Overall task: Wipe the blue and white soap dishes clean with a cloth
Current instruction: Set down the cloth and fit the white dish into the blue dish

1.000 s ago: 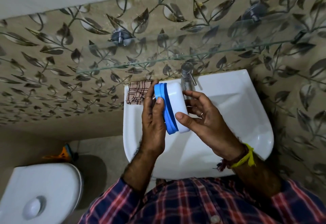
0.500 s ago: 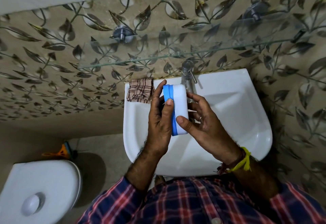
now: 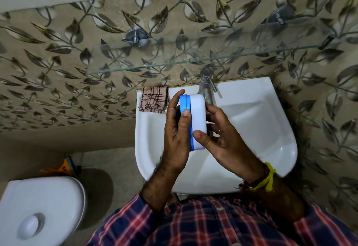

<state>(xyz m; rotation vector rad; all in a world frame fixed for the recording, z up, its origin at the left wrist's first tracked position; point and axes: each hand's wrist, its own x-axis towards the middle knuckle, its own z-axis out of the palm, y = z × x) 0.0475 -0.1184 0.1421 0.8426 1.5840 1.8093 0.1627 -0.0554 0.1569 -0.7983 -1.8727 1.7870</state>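
A person stands at a white ceramic wash basin (image 3: pixel 251 149) fixed to a wall of beige tiles printed with grey leaves (image 3: pixel 58 62). Over the bowl of the basin, both hands hold a soap dish set on its edge, made of a blue plastic part (image 3: pixel 185 106) on the left and a white plastic part (image 3: pixel 198 118) on the right, the two pressed together. The left hand (image 3: pixel 176 135) grips the blue side: its thumb lies along the blue rim, and its fingers curl round the far side of the dish, only one fingertip showing above the top edge. The right hand (image 3: pixel 222 139) grips the white side, with its thumb tip pressed on the lower front of the white part and its fingers bent behind it, mostly hidden. A yellow thread band (image 3: pixel 268 178) circles the right wrist.

On the back left corner of the basin rim, just left of the soap dish, lies a folded brown checked cloth (image 3: pixel 154 99); neither hand touches it. A chrome tap (image 3: pixel 206 83) stands at the back middle of the basin, just behind the dish. Above the basin a clear glass shelf (image 3: pixel 155 66) runs along the wall on round metal brackets (image 3: pixel 135 37). To the left of the basin and lower down sits a white toilet cistern lid with a round push button (image 3: pixel 38 207). Near the front of the basin, a sleeve of a red and blue checked shirt (image 3: pixel 193 226) fills the bottom of the view.
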